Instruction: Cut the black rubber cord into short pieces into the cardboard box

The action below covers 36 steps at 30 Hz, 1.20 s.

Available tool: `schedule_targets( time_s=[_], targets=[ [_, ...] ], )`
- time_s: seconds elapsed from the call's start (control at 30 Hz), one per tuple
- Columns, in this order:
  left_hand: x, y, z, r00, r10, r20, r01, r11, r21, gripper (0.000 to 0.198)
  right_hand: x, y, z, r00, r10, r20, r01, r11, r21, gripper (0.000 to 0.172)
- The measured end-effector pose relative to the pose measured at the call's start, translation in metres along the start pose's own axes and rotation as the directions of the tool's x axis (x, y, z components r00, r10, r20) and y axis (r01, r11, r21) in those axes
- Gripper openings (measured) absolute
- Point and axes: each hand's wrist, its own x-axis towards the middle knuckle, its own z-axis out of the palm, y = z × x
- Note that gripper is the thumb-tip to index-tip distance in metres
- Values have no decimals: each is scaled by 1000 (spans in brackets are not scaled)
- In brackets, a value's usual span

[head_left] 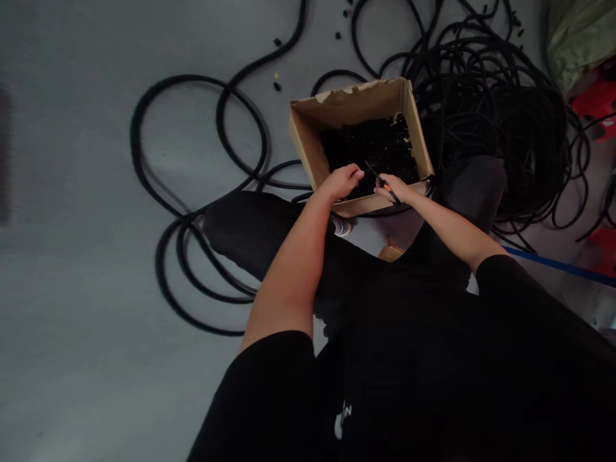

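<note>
My right hand (392, 188) is shut on a pair of black-and-orange scissors (385, 187), whose blades point up and left over a cardboard box (355, 106). My left hand (342, 182) hangs over the box's near edge with curled fingers close to the blades. Anything inside those fingers is hidden. The box is open-topped with a torn rim, and it holds a dense mass of short black rubber pieces (370, 151). A long black rubber hose (486, 115) lies in a tangled heap behind and to the right of the box.
Loops of black hose (202, 128) run across the grey floor (72, 256) to the left. Small black cut pieces (277, 86) lie beyond the box. My black-clad knees flank it. A blue pole (553, 264) and red objects (594, 99) sit at the right.
</note>
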Motion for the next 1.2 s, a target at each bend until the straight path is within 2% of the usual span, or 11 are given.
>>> schedule_targets(
  time_s=[0.13,0.3,0.4,0.5,0.57,0.67,0.77,0.93,1.07,1.2],
  targets=[
    [0,1,2,999,22,43,-17,994,-111,30,-3,-6,-4,1000,6,27,-7,1000,28,24],
    [-5,10,-3,996,-34,-87,25,994,-102,13,1,-5,-7,999,12,-47,-14,999,-41,23],
    [-7,13,-6,991,-41,-129,30,996,-86,18,2,3,-3,999,21,-28,-21,1000,1,22],
    [-6,13,-5,987,-37,-158,23,996,-87,24,5,12,2,999,-5,39,3,999,46,24],
    [-4,11,-2,989,-37,-141,24,995,-92,24,8,15,5,997,-44,67,41,998,53,25],
    [-1,8,4,997,-48,-56,41,992,-120,17,12,19,9,995,-74,66,71,996,58,26],
    [-1,8,9,998,-57,13,59,980,-190,22,16,21,12,996,-74,53,71,996,45,27],
    [-6,13,10,998,-59,-17,54,974,-220,20,13,15,12,997,-70,37,69,998,12,27],
    [-11,21,1,998,-14,-65,4,987,-160,20,6,1,4,998,-51,34,52,998,-38,26],
    [-14,32,-19,994,18,-105,-23,999,-43,26,5,-7,-10,993,-116,38,118,991,-67,24]
  ],
)
